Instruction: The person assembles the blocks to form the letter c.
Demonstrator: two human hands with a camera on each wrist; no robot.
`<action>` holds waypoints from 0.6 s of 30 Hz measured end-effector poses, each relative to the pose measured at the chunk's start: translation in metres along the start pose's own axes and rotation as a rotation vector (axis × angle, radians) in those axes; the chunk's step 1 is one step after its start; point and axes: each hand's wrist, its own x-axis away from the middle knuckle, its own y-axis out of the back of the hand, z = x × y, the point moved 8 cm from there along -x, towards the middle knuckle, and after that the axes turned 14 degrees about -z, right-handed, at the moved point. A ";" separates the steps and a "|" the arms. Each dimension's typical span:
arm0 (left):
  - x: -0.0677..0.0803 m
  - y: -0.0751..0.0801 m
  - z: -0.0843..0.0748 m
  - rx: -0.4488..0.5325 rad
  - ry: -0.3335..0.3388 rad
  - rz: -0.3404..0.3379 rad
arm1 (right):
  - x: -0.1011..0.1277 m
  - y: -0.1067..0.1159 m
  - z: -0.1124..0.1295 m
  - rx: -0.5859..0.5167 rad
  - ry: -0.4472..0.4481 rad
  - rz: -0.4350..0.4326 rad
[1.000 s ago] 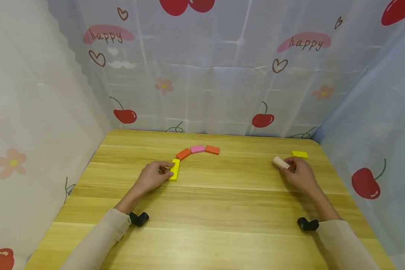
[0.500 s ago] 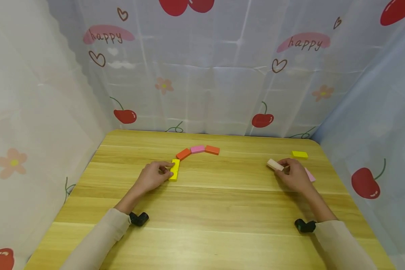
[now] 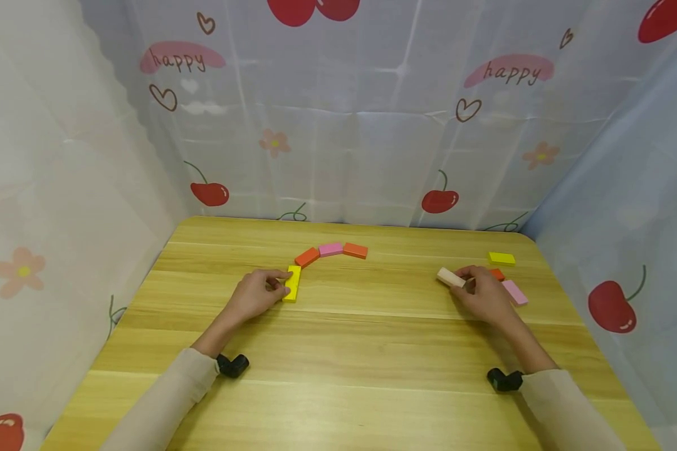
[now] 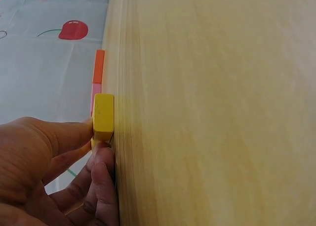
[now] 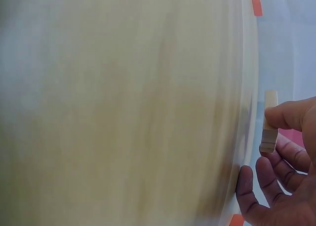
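Observation:
My left hand (image 3: 255,295) pinches a yellow block (image 3: 293,283) that lies flat on the wooden table (image 3: 338,351); the left wrist view shows thumb and finger on the yellow block's (image 4: 103,116) end. Beyond it an orange block (image 3: 307,257), a pink block (image 3: 330,249) and another orange block (image 3: 355,250) curve in an arc. My right hand (image 3: 482,294) holds a pale wooden block (image 3: 450,277) just above the table at the right; in the right wrist view that pale block (image 5: 269,121) sits between thumb and fingers.
Near the right hand lie a yellow block (image 3: 501,258), a small orange block (image 3: 497,274) and a pink block (image 3: 514,292). Curtains printed with cherries (image 3: 338,113) close the table on three sides. Black wrist cameras (image 3: 232,365) sit on both forearms.
My right hand has carried the pale block leftward, uncovering the orange and pink blocks behind it. My left hand and the yellow block have stayed put.

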 end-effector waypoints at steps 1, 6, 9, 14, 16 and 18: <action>0.000 0.000 -0.001 0.002 -0.001 0.000 | 0.000 0.000 0.002 -0.005 0.004 -0.001; 0.001 0.001 -0.001 0.001 0.002 -0.001 | 0.002 -0.003 0.011 -0.026 0.023 0.011; 0.000 0.001 0.000 -0.003 0.003 0.001 | 0.003 -0.006 0.016 -0.039 0.034 0.024; 0.000 0.000 0.000 -0.006 0.007 -0.002 | 0.004 -0.012 0.022 -0.039 0.052 0.039; 0.000 0.000 0.000 -0.006 0.003 -0.002 | 0.004 -0.014 0.025 -0.039 0.058 0.048; 0.000 0.000 0.000 -0.005 0.005 -0.003 | 0.005 -0.016 0.028 -0.037 0.061 0.055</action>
